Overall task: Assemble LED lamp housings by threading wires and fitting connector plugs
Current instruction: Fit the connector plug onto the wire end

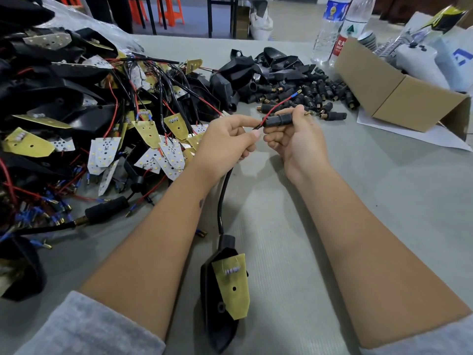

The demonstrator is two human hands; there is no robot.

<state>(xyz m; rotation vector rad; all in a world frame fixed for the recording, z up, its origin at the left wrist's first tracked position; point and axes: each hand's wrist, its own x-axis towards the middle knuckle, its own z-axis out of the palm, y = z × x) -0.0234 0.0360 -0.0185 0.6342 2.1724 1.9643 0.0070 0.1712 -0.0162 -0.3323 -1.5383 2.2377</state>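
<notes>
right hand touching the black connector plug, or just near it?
Touching. The head view shows the right hand with its fingers curled over the black connector plug, thumb beneath it, no gap.

Water bottles point(332, 29), cardboard box point(391, 90), perhaps stools point(169, 10)

Grey bench point(384, 190): open surface along near edge & near-right corner, room for a hand to pass. Centre lane partly taken by black lamp housing w/ yellow board point(225, 290), its black sleeved cable point(222, 201) running up towards mid-bench. Left edge blocked by big tangle of black housings, LED boards, red & black wires point(89, 119), spilling towards centre. Far side: heap of small black connector plugs point(314, 94) beside empty black housings point(256, 70). Far-right corner shut off by brown cardboard box point(399, 93) on white paper sheet point(435, 137); clear plastic bottles point(337, 29) just behind box.
</notes>
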